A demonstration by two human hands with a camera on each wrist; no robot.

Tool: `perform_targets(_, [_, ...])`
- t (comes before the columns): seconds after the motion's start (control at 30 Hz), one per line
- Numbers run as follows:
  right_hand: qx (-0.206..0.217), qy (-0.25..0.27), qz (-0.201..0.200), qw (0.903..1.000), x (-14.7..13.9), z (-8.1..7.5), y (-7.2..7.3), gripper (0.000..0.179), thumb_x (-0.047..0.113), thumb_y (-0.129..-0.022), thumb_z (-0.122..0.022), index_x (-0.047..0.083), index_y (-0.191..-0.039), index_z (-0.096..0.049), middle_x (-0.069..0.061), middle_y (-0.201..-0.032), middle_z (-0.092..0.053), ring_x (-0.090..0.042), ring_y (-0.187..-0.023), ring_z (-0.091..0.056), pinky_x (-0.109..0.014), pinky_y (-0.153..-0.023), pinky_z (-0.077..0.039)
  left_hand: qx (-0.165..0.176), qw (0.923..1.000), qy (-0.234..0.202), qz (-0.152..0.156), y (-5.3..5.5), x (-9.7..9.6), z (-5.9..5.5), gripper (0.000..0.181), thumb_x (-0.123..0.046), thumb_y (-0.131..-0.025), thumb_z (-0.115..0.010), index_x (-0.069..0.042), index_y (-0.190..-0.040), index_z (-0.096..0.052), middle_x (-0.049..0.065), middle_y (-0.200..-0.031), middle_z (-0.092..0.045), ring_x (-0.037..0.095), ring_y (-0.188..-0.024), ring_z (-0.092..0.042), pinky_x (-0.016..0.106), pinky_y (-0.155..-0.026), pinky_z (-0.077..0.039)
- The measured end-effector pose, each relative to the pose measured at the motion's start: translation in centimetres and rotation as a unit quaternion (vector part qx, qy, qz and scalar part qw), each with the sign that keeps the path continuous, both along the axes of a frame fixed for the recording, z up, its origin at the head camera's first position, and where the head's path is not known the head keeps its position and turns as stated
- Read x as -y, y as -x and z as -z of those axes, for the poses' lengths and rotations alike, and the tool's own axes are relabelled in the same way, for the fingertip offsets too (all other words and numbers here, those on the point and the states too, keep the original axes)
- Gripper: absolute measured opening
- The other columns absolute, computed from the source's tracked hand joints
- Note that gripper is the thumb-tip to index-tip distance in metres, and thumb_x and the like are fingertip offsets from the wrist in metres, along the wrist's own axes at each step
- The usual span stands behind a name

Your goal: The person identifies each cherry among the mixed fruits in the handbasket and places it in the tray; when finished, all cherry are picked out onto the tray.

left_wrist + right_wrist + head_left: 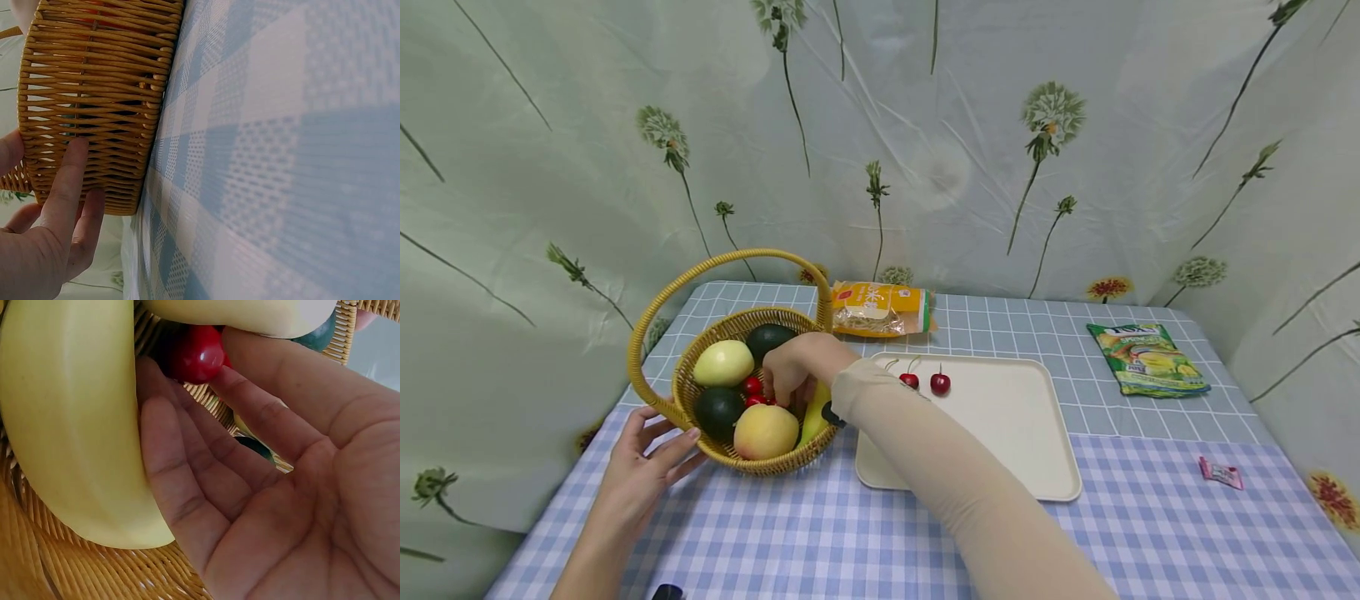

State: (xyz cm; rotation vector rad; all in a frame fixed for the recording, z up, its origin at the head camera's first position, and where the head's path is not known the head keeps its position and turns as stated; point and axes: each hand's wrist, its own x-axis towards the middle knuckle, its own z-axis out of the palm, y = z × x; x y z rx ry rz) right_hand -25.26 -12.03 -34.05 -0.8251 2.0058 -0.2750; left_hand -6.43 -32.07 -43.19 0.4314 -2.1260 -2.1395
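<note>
Head view: left hand (643, 460) against the basket (758, 469), right hand (795, 364) inside it.
The left hand's loose, nearly straight fingers touch the outer weave, probably to steady the basket while the other hand works. The right hand's fingers bend beside a cherry (197, 355) and the banana (75, 425); whether they pinch the cherry cannot be told. Larger fruit like the peach (766, 432) crowds the cherries, likely why it enters from above. The tray (1011, 433) lies just beside, perhaps for easy reach, with two cherries (940, 384) showing on it.

Glossy red cherries (752, 385) lie inside the wicker basket (760, 467)
</note>
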Motion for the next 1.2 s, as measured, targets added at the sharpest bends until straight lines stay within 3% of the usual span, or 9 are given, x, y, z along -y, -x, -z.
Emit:
perform_targets(0.2, [-0.010,0.011,-0.010,0.9998,0.0,0.1,0.0,0.028,0.009,-0.102,-0.071,0.012,-0.131,-0.070,0.003,-0.111,-0.067,-0.020,-0.112,-0.075,-0.029,-0.099,-0.064,-0.004,1.0000,-0.003,0.002,0.0,0.1,0.1,0.052,-0.001,-0.103,-0.071,-0.024,-0.140,-0.044,0.004,-0.131,-0.044,0.005,-0.099,-0.072,0.026,-0.082,-0.067])
perform_targets(0.47, [-0.016,0.037,-0.019,0.9990,-0.6,0.0,0.2,0.016,0.015,-0.102,-0.075,0.013,-0.116,-0.070,0.002,-0.105,-0.066,-0.017,-0.101,-0.073,-0.029,-0.095,-0.064,-0.006,1.0000,-0.005,0.001,0.0,-0.1,0.0,0.051,-0.001,-0.103,-0.070,-0.023,-0.140,-0.044,0.001,-0.129,-0.046,0.006,-0.099,-0.073,0.027,-0.082,-0.067])
perform_targets(0.8, [-0.031,0.077,-0.035,0.9959,-1.5,-0.4,0.3,0.020,0.017,-0.103,-0.074,0.012,-0.121,-0.068,0.000,-0.106,-0.063,-0.015,-0.090,-0.069,-0.030,-0.091,-0.064,0.004,1.0000,-0.001,0.000,-0.1,0.0,-0.1,0.053,-0.002,-0.103,-0.071,-0.025,-0.142,-0.044,0.003,-0.131,-0.044,0.005,-0.101,-0.072,0.027,-0.083,-0.067])
perform_targets(1.0, [-0.068,0.119,-0.062,0.9886,-2.5,-1.1,0.3,0.028,0.021,-0.103,-0.075,0.012,-0.129,-0.068,0.001,-0.087,-0.061,-0.012,-0.075,-0.059,-0.022,-0.072,-0.054,0.007,1.0000,-0.003,-0.002,-0.1,-0.1,-0.1,0.053,-0.002,-0.103,-0.071,-0.026,-0.142,-0.044,0.003,-0.132,-0.044,0.005,-0.101,-0.072,0.027,-0.083,-0.067])
perform_targets(1.1, [-0.095,0.140,-0.078,0.9826,-3.2,-1.5,0.1,0.031,0.023,-0.103,-0.074,0.014,-0.132,-0.068,0.001,-0.085,-0.064,-0.016,-0.081,-0.064,-0.020,-0.069,-0.051,0.009,0.9999,-0.004,-0.004,-0.1,-0.1,-0.1,0.053,-0.002,-0.103,-0.071,-0.026,-0.142,-0.044,0.003,-0.132,-0.043,0.004,-0.101,-0.071,0.027,-0.083,-0.067])
perform_targets(1.2, [-0.115,0.161,-0.084,0.9766,-4.1,-2.0,0.0,0.031,0.023,-0.103,-0.074,0.015,-0.133,-0.069,0.001,-0.097,-0.070,-0.017,-0.090,-0.068,-0.020,-0.073,-0.053,0.009,0.9999,-0.006,-0.007,-0.1,-0.2,-0.2,0.054,-0.002,-0.103,-0.071,-0.026,-0.142,-0.044,0.003,-0.131,-0.044,0.004,-0.100,-0.071,0.027,-0.082,-0.067])
